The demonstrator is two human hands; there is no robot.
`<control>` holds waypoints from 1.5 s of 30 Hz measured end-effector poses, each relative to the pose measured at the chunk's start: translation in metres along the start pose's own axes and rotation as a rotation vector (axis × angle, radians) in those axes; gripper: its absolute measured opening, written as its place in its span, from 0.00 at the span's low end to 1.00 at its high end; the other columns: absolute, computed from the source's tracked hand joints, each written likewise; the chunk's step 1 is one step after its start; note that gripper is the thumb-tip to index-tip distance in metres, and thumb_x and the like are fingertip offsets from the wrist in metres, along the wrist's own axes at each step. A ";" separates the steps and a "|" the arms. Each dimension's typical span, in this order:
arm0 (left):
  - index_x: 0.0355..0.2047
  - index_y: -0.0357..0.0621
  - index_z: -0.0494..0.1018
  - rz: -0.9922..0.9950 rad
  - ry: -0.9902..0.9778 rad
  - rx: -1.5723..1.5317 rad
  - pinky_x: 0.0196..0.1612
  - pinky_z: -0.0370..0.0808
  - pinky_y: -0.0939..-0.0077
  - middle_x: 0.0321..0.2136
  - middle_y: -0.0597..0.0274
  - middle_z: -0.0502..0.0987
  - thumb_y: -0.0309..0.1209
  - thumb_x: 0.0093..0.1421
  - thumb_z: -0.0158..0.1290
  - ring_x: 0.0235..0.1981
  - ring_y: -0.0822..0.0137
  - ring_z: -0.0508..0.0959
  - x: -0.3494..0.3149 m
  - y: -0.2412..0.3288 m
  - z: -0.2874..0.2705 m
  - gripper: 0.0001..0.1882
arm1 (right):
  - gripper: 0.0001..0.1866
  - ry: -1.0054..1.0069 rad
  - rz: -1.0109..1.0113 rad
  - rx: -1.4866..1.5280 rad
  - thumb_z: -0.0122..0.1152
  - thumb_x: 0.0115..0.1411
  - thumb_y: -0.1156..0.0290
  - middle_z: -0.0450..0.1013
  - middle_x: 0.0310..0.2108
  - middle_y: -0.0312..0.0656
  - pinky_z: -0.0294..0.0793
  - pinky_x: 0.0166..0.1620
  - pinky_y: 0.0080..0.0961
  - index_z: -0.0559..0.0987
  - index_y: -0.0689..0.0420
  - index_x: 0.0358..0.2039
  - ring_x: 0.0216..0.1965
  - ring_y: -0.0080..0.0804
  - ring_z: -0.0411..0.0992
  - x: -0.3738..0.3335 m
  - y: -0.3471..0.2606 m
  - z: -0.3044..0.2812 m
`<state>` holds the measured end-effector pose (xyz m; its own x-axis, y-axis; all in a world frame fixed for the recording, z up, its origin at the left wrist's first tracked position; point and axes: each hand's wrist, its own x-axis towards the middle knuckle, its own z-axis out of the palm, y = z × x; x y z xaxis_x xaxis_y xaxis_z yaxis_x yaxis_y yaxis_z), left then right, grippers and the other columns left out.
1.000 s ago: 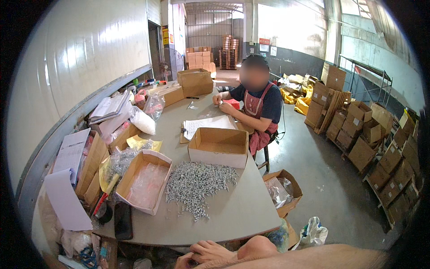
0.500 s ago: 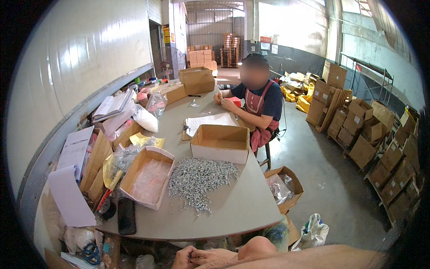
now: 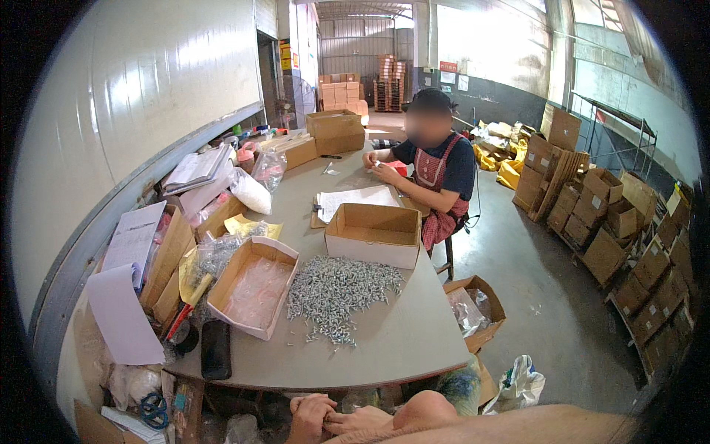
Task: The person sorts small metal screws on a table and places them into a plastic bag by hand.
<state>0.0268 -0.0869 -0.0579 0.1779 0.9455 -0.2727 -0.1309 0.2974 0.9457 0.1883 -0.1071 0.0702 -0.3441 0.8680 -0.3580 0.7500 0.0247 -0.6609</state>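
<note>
Below the table's near edge, my left hand (image 3: 309,414) and my right hand (image 3: 361,421) meet, touching each other. The fingers of both are curled in, and whatever may lie between them is too small or hidden to make out. On the table beyond them spreads a loose heap of small silver screws (image 3: 342,294). Left of the heap stands an open carton (image 3: 275,325) with clear plastic bags (image 3: 257,292) in it. Behind the screws is another open carton (image 3: 373,251), white outside and brown inside.
A black phone (image 3: 216,349) lies near the table's front left edge. Papers (image 3: 122,314), bags and boxes crowd the left side. Across the table, a person in a red checked apron (image 3: 430,174) sits with both hands raised together. An open floor box (image 3: 488,325) stands right of the table.
The whole view has shifted slightly, so the table sits a little further right and higher. My hands have risen a little, still together. The other person's hands have moved slightly.
</note>
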 end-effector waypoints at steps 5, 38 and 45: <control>0.47 0.35 0.70 -0.002 -0.017 0.006 0.47 0.70 0.70 0.42 0.55 0.74 0.34 0.55 0.60 0.45 0.66 0.73 0.000 -0.001 0.002 0.22 | 0.17 -0.008 -0.019 0.002 0.56 0.55 0.56 0.73 0.36 0.45 0.74 0.38 0.35 0.78 0.55 0.37 0.36 0.45 0.75 0.002 0.002 0.004; 0.48 0.35 0.67 -0.059 -0.066 0.018 0.46 0.70 0.69 0.42 0.55 0.73 0.35 0.54 0.62 0.45 0.65 0.73 0.014 -0.004 0.003 0.26 | 0.14 -0.071 -0.136 -0.007 0.56 0.58 0.63 0.70 0.45 0.44 0.75 0.35 0.37 0.75 0.57 0.40 0.35 0.48 0.74 0.028 0.020 0.014; 0.49 0.35 0.67 -0.057 -0.050 0.017 0.46 0.70 0.69 0.42 0.54 0.73 0.36 0.54 0.62 0.45 0.65 0.73 0.010 -0.004 -0.001 0.27 | 0.14 -0.052 -0.787 -0.082 0.56 0.58 0.64 0.69 0.47 0.44 0.75 0.34 0.38 0.74 0.58 0.41 0.35 0.49 0.74 0.061 0.072 -0.002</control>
<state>0.0282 -0.0787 -0.0643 0.2330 0.9191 -0.3178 -0.1029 0.3483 0.9317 0.2227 -0.0510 0.0017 -0.8149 0.5564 0.1624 0.3143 0.6596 -0.6828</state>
